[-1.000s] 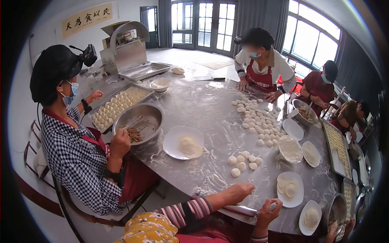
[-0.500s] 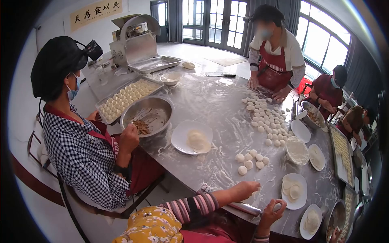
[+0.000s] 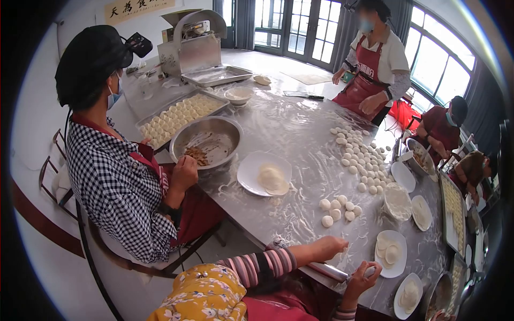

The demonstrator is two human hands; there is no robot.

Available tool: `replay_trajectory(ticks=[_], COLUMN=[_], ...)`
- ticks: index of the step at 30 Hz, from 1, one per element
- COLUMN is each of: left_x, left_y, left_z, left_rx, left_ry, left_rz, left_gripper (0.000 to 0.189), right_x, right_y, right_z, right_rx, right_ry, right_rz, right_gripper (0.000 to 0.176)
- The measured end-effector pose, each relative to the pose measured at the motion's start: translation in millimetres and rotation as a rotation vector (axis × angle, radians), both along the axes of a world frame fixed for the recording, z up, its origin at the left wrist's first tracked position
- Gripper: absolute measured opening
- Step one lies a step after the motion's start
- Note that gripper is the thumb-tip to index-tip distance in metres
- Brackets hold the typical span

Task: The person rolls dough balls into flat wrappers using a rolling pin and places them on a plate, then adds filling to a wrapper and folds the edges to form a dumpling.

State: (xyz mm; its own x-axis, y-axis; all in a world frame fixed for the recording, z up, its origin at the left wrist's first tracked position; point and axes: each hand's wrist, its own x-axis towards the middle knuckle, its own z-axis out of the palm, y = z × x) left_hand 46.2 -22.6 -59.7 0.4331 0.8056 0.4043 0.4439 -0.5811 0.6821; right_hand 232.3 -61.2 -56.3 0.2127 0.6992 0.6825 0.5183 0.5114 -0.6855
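My left hand (image 3: 331,248) reaches over the front table edge from a striped sleeve, its fingers pinched together. What they hold, if anything, is hidden. My right hand (image 3: 363,279) is closed around a rolling pin (image 3: 331,272), whose smooth barrel lies along the table edge and whose pale end shows at the fist. Just beyond my hands sits a small group of dough pieces (image 3: 335,214). A white plate with thin round dough wrappers (image 3: 389,251) stands to the right, and a second plate with stacked wrappers (image 3: 409,296) is nearer the edge.
At left, a seated person (image 3: 118,182) works by a steel bowl of filling (image 3: 222,155) and a tray of dumplings (image 3: 184,115). A plate with wrappers (image 3: 273,179) is between us. Many dough pieces (image 3: 364,155) lie before a standing person (image 3: 375,69). A flour bowl (image 3: 398,200) is at right.
The standing person across the table has straightened up and lifted both hands off the tabletop. My view has shifted a little; my hands stay in much the same pose.
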Motion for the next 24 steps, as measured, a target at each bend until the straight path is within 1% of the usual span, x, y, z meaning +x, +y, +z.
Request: replay_trajectory(ticks=[5, 7, 11, 13, 14, 16, 17, 19, 21, 22, 23, 24], left_x=[0, 0, -1, -2, -2, -3, -4, -4, -6, -12, -17, -21], left_y=[1, 1, 1, -2, -3, -1, 1, 8, 12, 6, 4, -1], left_z=[2, 5, 5, 10, 9, 3, 0, -11, -20, -6, -2, 6], left_rx=[0.008, -0.033, -0.040, -0.089, -0.087, 0.002, 0.000, 0.005, 0.015, -0.046, -0.081, -0.123], left_ry=[-0.028, -0.018, 0.026, 0.097, 0.098, 0.161, 0.162, 0.143, 0.031, -0.055, -0.177, -0.276], left_rz=[0.036, 0.035, 0.041, 0.081, 0.074, 0.121, 0.103, 0.152, 0.213, 0.238, 0.264, 0.318], left_gripper=[0.014, 0.014, 0.017, 0.017, 0.017, 0.016, 0.016, 0.016, 0.017, 0.020, 0.022, 0.023], right_x=[-1, 1, -2, -6, -8, -12, -13, -14, -17, -15, -11, -5], right_y=[-3, -6, -7, -9, -10, -7, -6, -7, -13, -9, -3, -3], right_z=[2, 3, 5, 11, 12, 12, 13, 18, 27, 22, 13, 11], right_rx=[-0.021, -0.165, -0.140, -0.186, -0.184, -0.105, -0.108, -0.109, -0.232, -0.088, 0.044, 0.067], right_ry=[0.049, 0.085, 0.085, 0.169, 0.170, 0.143, 0.145, 0.138, 0.188, 0.063, -0.074, -0.129], right_rz=[0.027, 0.013, 0.025, 0.081, 0.074, 0.071, 0.053, 0.100, 0.091, 0.020, -0.049, -0.046], right_gripper=[0.012, 0.014, 0.014, 0.013, 0.013, 0.011, 0.011, 0.011, 0.010, 0.011, 0.012, 0.018])
